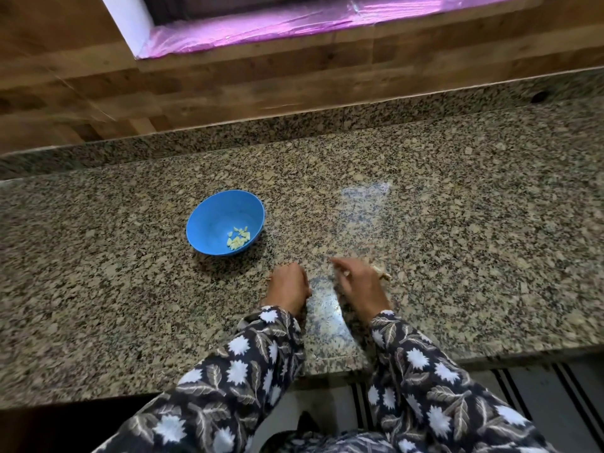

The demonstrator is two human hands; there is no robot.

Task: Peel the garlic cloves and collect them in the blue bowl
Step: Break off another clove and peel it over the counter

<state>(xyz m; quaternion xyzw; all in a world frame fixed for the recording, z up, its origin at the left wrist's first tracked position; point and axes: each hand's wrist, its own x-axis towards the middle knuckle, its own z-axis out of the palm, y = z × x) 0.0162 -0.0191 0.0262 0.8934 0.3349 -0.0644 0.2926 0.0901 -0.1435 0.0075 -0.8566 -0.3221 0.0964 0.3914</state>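
The blue bowl [209, 207] stands on the granite counter, left of centre, with several pale peeled garlic cloves [238, 238] at its bottom. My left hand [289, 286] rests on the counter right of and nearer than the bowl. Its fingers are curled under, and what they hold is hidden. My right hand [359, 282] is beside it, blurred by motion, with its fingers pointing forward and left. A pale bit of garlic or garlic skin [382, 273] shows at that hand's right edge on the counter. The hands are a short gap apart.
The granite counter [457, 240] runs the full width, with a raised granite ledge and a wood-pattern wall behind. Its front edge [330, 371] is close to my body. A purple-lit window sill [294, 24] is at the top. Striped floor shows below right.
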